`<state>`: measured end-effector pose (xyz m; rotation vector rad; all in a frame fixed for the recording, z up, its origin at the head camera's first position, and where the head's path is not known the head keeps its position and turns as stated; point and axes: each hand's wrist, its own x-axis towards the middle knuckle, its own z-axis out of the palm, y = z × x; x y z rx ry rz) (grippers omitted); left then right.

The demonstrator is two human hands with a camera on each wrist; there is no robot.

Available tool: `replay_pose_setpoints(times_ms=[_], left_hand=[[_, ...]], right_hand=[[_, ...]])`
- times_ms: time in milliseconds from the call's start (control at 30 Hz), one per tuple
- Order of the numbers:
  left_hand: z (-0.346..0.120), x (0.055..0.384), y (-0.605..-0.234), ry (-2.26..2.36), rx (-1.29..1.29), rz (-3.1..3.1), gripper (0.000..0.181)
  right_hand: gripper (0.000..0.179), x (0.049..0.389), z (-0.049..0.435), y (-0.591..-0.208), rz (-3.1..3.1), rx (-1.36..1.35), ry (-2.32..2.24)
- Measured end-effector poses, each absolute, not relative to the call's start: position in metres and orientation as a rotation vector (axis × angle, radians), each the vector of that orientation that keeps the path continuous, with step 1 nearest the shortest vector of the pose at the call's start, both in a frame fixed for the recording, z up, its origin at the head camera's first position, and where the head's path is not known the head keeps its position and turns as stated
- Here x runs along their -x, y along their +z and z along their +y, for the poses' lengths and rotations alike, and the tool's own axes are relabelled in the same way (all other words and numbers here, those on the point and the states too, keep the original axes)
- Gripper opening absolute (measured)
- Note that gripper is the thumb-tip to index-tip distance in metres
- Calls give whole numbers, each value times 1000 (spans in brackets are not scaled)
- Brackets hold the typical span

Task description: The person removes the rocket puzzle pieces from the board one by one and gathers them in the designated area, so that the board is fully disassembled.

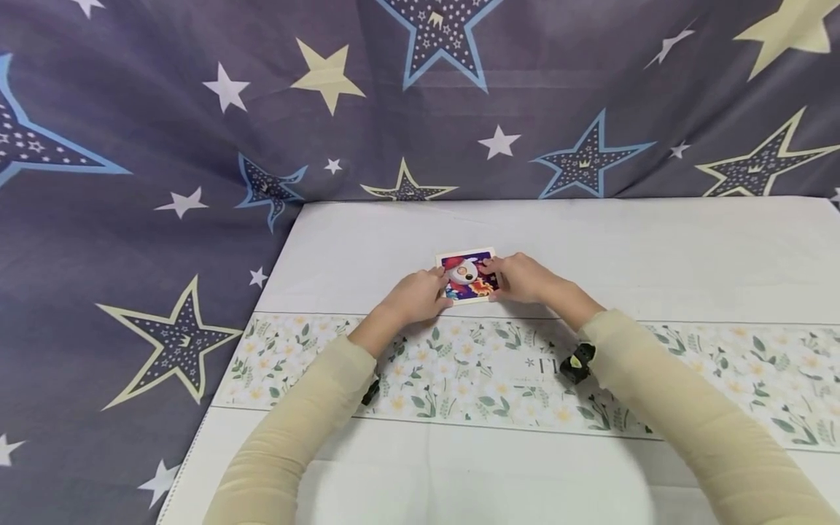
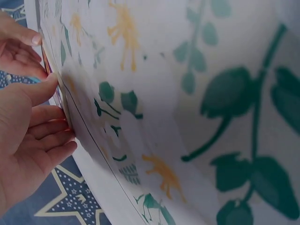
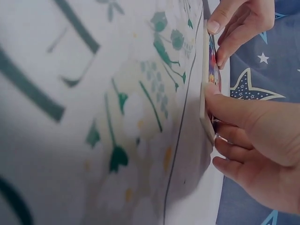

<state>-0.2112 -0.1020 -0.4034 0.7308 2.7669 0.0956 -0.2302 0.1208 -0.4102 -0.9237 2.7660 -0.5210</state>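
A small, flat square picture board (image 1: 467, 278) with a cream border and a purple, red and white cartoon print lies low over the white table. My left hand (image 1: 420, 294) grips its left edge, with the thumb at the near corner and fingers along the side. On the opposite edge, my right hand (image 1: 525, 278) holds the board the same way, its index finger over the print. From the right wrist, the board's pale edge (image 3: 205, 70) shows side-on, with the right thumb (image 3: 229, 105) against it. Most of the print is hidden in both wrist views.
Across the white table (image 1: 367, 248) runs a floral strip (image 1: 446, 372) with printed leaves and flowers, just nearer than the board. A dark star-patterned cloth (image 1: 367, 131) hangs behind the table and down its left side. Dark wrist devices (image 1: 577, 362) sit under the sleeves.
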Motion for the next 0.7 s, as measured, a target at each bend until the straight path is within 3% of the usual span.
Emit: replay_pose_setpoints(times_ms=[700], left_hand=[[-84, 184, -407, 53, -984, 2728, 62]], right_hand=[[59, 183, 147, -410, 2847, 834, -503]])
